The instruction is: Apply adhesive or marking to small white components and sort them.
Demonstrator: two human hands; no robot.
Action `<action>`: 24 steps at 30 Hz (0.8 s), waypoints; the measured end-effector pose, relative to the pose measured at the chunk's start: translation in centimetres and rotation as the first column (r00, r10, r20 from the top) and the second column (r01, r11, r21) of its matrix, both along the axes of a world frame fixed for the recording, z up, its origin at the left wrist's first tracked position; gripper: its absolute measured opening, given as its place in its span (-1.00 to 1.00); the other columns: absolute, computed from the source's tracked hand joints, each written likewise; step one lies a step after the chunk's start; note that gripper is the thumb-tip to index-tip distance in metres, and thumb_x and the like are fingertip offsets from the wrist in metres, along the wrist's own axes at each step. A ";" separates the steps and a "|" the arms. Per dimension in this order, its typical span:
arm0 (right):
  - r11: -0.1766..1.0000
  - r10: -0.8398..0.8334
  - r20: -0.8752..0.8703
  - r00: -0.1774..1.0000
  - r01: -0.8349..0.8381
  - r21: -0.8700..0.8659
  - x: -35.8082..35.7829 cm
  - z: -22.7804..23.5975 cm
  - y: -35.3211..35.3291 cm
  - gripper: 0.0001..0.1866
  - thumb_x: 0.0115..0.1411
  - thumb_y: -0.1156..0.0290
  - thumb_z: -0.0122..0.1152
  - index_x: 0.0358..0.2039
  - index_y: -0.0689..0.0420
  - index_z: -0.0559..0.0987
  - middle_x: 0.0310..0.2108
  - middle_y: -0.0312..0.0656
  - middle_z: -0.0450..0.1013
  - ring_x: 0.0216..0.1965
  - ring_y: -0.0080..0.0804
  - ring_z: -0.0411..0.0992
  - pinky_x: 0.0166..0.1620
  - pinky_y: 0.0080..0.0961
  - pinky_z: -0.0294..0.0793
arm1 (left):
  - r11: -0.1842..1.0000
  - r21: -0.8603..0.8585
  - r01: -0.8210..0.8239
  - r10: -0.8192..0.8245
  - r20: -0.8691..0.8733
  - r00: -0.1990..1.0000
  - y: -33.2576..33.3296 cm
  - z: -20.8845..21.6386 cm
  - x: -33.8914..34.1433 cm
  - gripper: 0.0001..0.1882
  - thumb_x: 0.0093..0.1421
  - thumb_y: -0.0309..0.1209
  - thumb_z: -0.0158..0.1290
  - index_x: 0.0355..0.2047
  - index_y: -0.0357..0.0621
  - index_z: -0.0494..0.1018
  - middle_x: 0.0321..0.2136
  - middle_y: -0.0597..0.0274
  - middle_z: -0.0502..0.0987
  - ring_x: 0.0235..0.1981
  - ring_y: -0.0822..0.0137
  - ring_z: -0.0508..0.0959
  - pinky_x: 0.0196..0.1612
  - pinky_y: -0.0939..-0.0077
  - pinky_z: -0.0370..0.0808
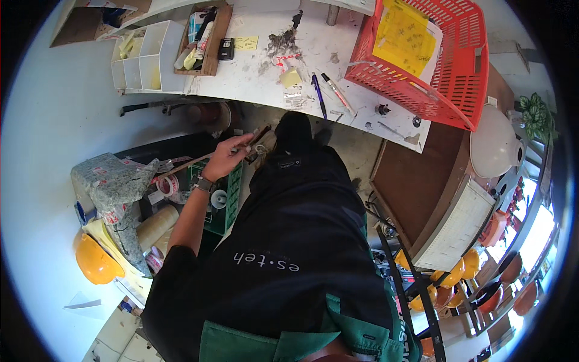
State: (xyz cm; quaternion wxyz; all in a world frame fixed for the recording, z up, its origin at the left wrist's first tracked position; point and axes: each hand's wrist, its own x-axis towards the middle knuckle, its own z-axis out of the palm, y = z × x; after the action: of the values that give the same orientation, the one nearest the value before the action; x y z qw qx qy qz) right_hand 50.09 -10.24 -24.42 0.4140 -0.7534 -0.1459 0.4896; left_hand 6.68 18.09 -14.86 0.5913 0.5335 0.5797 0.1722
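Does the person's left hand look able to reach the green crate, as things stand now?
Probably yes: the left hand appears close to the green crate, and nothing visible blocks the way to its right side, though the depth between them is hard to judge.

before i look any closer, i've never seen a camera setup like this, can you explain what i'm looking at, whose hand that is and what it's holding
There's no machine here, just a person working with bare hands. The one picture comes from a fisheye camera on their head, looking down, so straight edges bend near the rim and the dark clothing is the wearer's own.

The left hand is near a green crate. A thin stick runs up to it, but I can't tell whether it is gripped. The right hand is out of view.

On the white table are a red basket with a yellow sheet, a wooden box and pens.
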 end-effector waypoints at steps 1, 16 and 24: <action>1.000 0.010 0.007 1.000 -0.010 0.003 0.0 0.1 0.0 -0.62 0.39 0.28 0.03 0.05 0.24 0.60 -0.11 -0.15 0.59 -0.08 -0.37 0.55 0.02 -0.42 0.50 | 0.989 0.071 0.132 -0.124 -0.112 0.986 0.5 0.5 0.3 -0.66 0.26 -0.47 0.14 0.05 -0.21 0.54 -0.14 0.10 0.59 -0.21 0.35 0.60 -0.19 0.39 0.60; 0.994 0.102 0.160 0.982 -0.108 0.028 -1.4 2.9 -1.6 -0.63 0.38 0.31 0.05 0.05 0.26 0.59 -0.13 -0.15 0.59 -0.08 -0.38 0.54 0.01 -0.39 0.50 | 0.838 0.260 0.480 -0.338 -0.442 0.831 2.7 2.7 -1.3 -0.72 0.24 -0.33 0.18 -0.47 -0.31 0.46 -0.47 0.00 0.43 -0.44 -0.01 0.48 -0.37 0.17 0.42; 0.990 0.104 0.208 0.973 -0.120 0.067 -5.1 2.9 -0.8 -0.64 0.37 0.33 0.06 0.05 0.28 0.59 -0.14 -0.15 0.59 -0.09 -0.39 0.53 0.00 -0.37 0.50 | 0.877 0.173 0.448 -0.425 -0.155 0.892 5.2 -0.8 -0.2 -0.76 0.36 -0.33 0.08 -0.34 -0.29 0.44 -0.42 0.09 0.37 -0.40 0.18 0.44 -0.32 0.31 0.39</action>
State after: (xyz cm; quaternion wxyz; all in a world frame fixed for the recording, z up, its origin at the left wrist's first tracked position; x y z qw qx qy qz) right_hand 45.01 -11.00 -21.56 0.3982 -0.7731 -0.2492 0.4262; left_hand 6.43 23.33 -15.66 0.5235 0.7172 0.4557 0.0623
